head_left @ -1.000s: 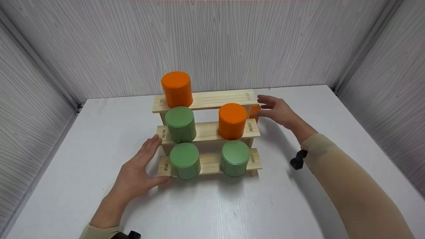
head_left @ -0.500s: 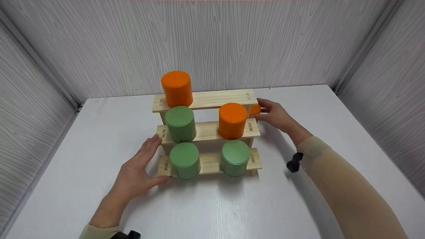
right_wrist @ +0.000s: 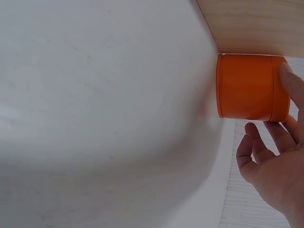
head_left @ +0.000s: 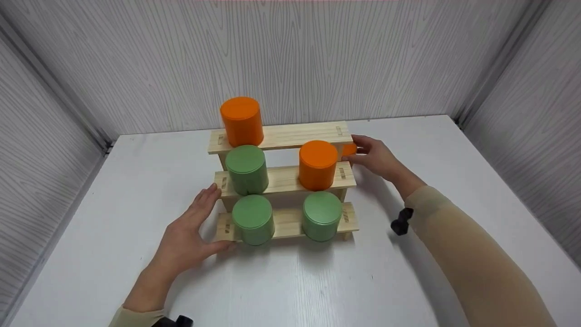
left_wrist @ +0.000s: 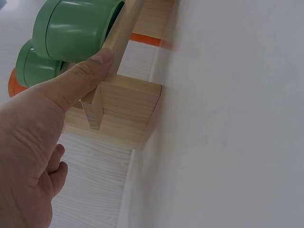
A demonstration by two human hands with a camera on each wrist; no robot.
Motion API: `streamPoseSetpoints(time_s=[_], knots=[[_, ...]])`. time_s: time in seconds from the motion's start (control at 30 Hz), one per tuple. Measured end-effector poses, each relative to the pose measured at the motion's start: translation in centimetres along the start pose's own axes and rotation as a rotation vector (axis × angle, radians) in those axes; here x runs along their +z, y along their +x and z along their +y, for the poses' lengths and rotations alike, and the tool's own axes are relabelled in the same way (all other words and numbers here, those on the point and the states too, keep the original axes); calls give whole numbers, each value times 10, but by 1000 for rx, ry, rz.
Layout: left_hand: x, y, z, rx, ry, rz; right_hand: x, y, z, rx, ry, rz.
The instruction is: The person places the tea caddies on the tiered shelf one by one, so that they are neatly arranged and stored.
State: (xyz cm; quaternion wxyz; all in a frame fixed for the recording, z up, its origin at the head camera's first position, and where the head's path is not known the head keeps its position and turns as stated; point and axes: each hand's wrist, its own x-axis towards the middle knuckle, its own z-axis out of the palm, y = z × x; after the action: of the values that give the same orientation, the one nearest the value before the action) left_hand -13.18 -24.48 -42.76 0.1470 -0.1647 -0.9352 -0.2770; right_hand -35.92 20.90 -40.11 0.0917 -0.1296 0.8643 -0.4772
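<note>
A three-step wooden display rack (head_left: 283,178) bears several round lidded tins. On its left side, an orange tin (head_left: 242,121) tops the upper step, a green tin (head_left: 247,170) the middle and another green tin (head_left: 253,220) the lowest. To the right are an orange tin (head_left: 317,165) on the middle step and a paler green tin (head_left: 322,216) below. My left hand (head_left: 184,240) rests against the rack's left end, thumb on the lowest step's front edge, fingers fairly straight. Behind the rack's right end, my right hand (head_left: 376,159) grips a further orange tin (right_wrist: 249,88) near its lid.
The rack stands on a white table (head_left: 290,290), near a wood-grain back panel (head_left: 290,59). Side panels rise at left and right. The rack's wooden side board (right_wrist: 259,23) stands right beside the gripped tin.
My right hand has moved slightly left and closed its fingers on the orange tin behind the rack. The left hand and the tins on the steps have stayed put.
</note>
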Motion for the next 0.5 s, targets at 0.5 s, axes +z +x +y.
streamPoseSetpoints(time_s=[0.5], knots=[[-1, 0, 0, -20, 1, -27, -1, 1, 1, 7, 13, -1]])
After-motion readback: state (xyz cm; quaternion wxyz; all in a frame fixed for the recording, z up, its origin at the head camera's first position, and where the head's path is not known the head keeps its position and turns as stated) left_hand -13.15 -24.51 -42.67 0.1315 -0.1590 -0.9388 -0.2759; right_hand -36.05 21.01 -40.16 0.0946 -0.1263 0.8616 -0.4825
